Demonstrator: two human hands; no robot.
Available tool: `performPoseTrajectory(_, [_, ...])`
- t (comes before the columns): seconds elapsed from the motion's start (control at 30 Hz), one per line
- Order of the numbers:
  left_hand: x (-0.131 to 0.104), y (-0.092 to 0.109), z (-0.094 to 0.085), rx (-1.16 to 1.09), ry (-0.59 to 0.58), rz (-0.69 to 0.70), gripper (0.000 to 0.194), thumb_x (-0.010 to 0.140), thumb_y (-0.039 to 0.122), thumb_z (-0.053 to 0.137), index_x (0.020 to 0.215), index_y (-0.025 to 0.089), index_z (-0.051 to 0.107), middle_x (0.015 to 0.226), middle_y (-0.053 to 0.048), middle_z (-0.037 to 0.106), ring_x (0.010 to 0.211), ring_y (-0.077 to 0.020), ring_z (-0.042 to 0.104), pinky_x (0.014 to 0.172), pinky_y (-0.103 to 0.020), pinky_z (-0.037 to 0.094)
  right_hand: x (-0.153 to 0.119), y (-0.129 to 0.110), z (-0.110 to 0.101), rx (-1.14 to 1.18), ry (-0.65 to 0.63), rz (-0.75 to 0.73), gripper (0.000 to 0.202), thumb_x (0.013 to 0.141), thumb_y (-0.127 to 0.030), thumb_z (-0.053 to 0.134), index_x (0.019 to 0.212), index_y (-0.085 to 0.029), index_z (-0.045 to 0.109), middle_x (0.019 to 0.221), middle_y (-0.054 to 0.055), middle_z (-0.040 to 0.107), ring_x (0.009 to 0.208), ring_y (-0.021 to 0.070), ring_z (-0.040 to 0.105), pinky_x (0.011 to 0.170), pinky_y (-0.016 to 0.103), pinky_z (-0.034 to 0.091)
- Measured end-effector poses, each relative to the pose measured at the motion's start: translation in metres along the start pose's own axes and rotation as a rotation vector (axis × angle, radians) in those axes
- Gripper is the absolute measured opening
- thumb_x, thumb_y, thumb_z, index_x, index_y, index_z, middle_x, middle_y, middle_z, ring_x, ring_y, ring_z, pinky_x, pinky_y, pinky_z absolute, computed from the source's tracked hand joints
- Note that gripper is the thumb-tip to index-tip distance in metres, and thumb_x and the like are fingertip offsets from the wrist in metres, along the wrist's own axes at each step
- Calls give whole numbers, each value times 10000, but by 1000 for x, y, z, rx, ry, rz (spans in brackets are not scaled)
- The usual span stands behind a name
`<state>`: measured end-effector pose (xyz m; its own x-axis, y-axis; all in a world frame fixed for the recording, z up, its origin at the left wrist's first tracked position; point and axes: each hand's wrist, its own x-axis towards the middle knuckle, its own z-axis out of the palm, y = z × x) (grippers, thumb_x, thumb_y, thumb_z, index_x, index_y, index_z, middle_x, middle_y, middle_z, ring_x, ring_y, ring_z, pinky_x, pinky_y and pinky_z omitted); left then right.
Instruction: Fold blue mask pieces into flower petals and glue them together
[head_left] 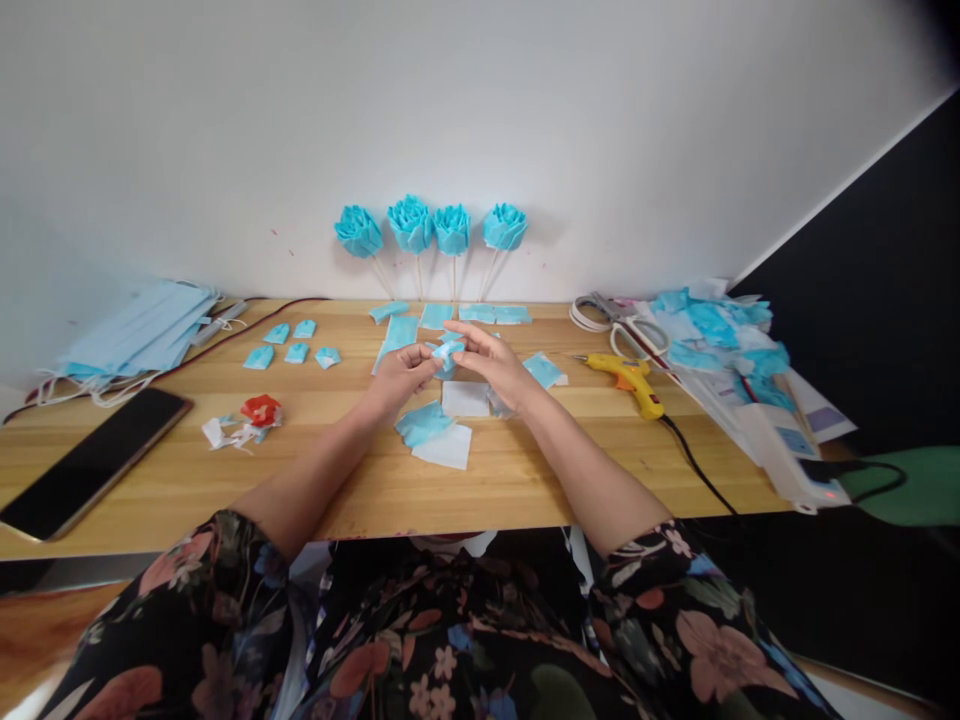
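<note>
Between my two hands, over the middle of the wooden table, is a small light-blue piece [448,352]. My left hand [405,376] pinches its left side, with the fingers curled. The thumb and fingers of my right hand [491,364] hold its right side. Around and beneath my hands lie blue strips [398,337], a white rectangle [465,398] and a blue-and-white cut sheet [442,436]. Several small folded blue pieces [296,353] rest to the left. Blue flowers [410,224] on thin sticks lean against the wall.
At the left are stacked masks [142,328], a black phone [97,460] and red and white scraps [261,410]. A yellow glue gun [634,383] with a cable, scissors [628,328], blue scraps [712,322] and a power strip [789,455] lie at the right.
</note>
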<state>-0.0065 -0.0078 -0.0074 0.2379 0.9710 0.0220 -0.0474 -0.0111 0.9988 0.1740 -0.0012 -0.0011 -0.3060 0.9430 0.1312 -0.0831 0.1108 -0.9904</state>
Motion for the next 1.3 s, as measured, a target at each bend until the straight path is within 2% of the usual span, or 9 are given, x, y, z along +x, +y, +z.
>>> performPoseTrajectory(0.37, [-2,5,5,5,8,-15,315,637,411,782,682,182,570,534,74,454,485,-60,335,487,-236,240,0,1,1,-76,-3,15,542,772,-287,689,1311,-245,645,980,10,624,959,163,583,920,309,474])
performPoseTrajectory(0.57, [-2,7,6,34,-10,-15,326,622,428,788,665,180,581,542,65,466,504,-67,349,496,-242,251,0,3,1,-123,7,12,572,764,-297,667,1331,-232,630,913,-9,593,825,139,547,809,292,455])
performPoseTrajectory(0.8, [-2,5,2,55,-35,-8,333,726,485,738,797,166,673,575,40,504,516,-81,395,508,-236,298,5,1,-7,-93,83,-24,548,732,-301,654,1273,-214,646,902,-1,627,843,163,568,859,332,450])
performPoseTrajectory(1.0, [0,-1,0,24,-25,-3,323,735,470,756,833,178,661,570,47,505,502,-79,394,492,-226,288,2,-2,-3,-98,62,-25,580,726,-292,657,1297,-198,627,888,-11,592,813,150,542,819,313,426])
performPoseTrajectory(1.1, [0,-1,1,17,-32,9,310,716,451,769,788,179,639,555,53,488,493,-74,375,483,-223,276,-1,-2,1,-137,40,-10,595,739,-285,645,1327,-202,615,900,-14,576,774,135,514,775,300,415])
performPoseTrajectory(1.2, [0,1,0,27,-26,16,291,702,417,775,744,177,615,540,56,479,485,-68,360,482,-223,271,-2,-2,1,-144,14,1,549,755,-279,647,1299,-212,644,914,-11,587,802,138,526,807,302,427])
performPoseTrajectory(1.3, [1,2,-1,23,14,15,275,699,399,760,730,178,600,522,56,485,476,-71,367,480,-225,273,0,0,-3,-43,-2,2,460,795,-316,650,1246,-231,679,917,-2,613,891,159,569,884,321,458])
